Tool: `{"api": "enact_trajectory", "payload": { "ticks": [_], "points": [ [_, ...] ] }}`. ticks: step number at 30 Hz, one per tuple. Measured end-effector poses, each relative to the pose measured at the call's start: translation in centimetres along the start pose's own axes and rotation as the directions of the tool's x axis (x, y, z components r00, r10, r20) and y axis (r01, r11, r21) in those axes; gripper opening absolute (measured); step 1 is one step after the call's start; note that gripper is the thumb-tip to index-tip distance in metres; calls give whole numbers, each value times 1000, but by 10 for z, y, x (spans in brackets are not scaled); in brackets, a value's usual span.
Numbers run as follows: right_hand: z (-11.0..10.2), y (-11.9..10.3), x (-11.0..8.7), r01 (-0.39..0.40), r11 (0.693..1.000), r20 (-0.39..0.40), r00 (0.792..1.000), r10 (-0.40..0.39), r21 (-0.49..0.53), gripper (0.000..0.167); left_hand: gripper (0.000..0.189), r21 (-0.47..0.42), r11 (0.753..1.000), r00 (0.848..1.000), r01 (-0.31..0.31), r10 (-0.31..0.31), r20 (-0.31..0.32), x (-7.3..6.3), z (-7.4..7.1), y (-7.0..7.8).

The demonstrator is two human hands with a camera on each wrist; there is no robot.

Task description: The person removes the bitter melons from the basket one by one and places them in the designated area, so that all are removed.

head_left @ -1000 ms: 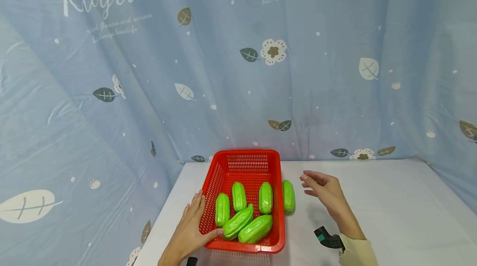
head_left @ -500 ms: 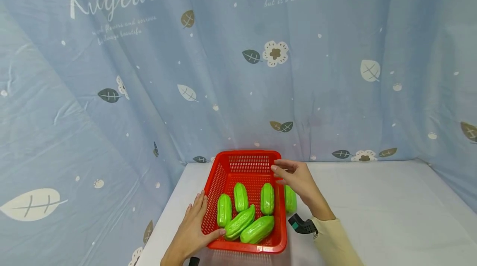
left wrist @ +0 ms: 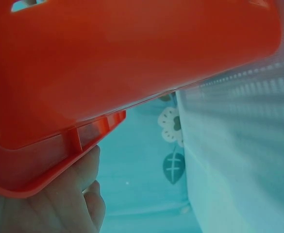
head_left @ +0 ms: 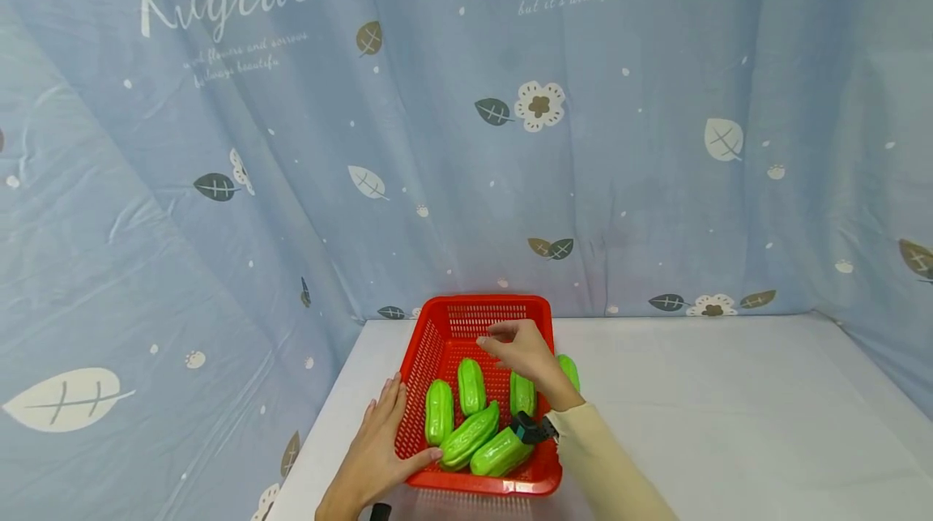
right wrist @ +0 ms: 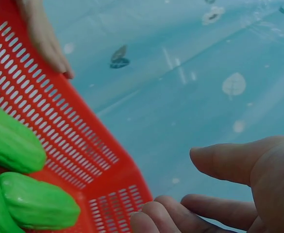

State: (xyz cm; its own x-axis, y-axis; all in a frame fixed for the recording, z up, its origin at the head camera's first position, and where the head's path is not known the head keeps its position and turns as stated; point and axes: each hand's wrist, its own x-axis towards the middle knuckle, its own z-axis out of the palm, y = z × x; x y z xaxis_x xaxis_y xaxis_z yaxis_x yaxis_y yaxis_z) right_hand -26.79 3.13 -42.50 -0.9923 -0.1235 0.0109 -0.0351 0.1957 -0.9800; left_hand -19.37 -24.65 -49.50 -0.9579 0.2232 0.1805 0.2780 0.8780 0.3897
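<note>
A red slotted plastic basket (head_left: 484, 299) holds several glossy, ridged green vegetables that look like bitter melons (head_left: 470, 386). My left hand (head_left: 375, 444) rests along its near left corner, fingers stretched down the left rim and thumb over the front rim. From below, the left wrist view has that hand (left wrist: 59, 208) against the underside of the rim (left wrist: 35, 182). Inside the basket's outline, above its right half, hovers my right hand (head_left: 523, 352), with a gap between thumb and fingers and nothing held. Its forearm partly covers two of the melons.
One more green melon (head_left: 568, 371) lies outside against the basket's right wall, partly hidden by the right arm. The white table (head_left: 700, 407) stretches to the right. A blue patterned curtain (head_left: 627, 181) hangs behind and along the left side.
My right hand has moved left, from the table right of the basket, past the outside melon, to above the basket. The left hand stays at its corner. The melons have not moved.
</note>
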Motion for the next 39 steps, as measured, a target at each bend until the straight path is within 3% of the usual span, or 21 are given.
{"api": "enact_trajectory", "payload": {
  "ticks": [10,19,30,39],
  "points": [
    [19,16,17,-20,989,15,1000,22,-147,49,115,-7,1000,1000,-2,2,12,2,0,-3],
    [32,22,18,-55,950,-1,998,58,-307,47,115,-9,1000,1000,10,-10,24,4,-1,-2],
    [37,31,22,-92,931,9,995,101,-353,48,115,-1,1000,1000,-17,17,-4,6,-2,-2],
    [41,43,23,-110,904,42,989,139,-413,53,116,6,1000,1000,-1,1,6,0,1,-2]
  ]
}}
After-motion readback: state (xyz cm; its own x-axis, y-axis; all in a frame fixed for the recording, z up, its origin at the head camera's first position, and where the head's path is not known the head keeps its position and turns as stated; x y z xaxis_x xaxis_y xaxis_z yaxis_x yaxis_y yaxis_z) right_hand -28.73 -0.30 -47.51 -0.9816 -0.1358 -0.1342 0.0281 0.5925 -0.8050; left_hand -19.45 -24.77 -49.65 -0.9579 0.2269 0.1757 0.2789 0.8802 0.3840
